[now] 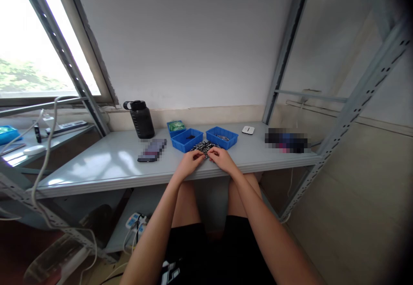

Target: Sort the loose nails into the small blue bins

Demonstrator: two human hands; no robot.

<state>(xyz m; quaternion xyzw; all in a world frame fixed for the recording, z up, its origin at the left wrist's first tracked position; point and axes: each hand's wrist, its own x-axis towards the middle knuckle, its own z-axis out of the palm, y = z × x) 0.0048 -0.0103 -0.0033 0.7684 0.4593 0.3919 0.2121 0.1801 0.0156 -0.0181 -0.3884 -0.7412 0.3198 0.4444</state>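
A pile of small black and silver metal pieces (204, 146) lies on the grey shelf top, too fine to tell their kind. At its near edge, my left hand (191, 161) is closed in a pinch, thumb against fingers. My right hand (220, 157) faces it a short way off, also pinched; what either holds is too small to make out. Just behind the pile stand two blue trays. The left blue tray (183, 147) has a few dark pieces in it, and the right blue tray (229, 143) contains some silvery pieces.
A smaller blue box (177, 133) with a green packet sits behind the left tray. A black bottle (142, 121) and a blurred phone-like object (152, 150) are to the left. Rightward lie a white square item (248, 130) and a blurred dark object (286, 140). Metal uprights flank the shelf.
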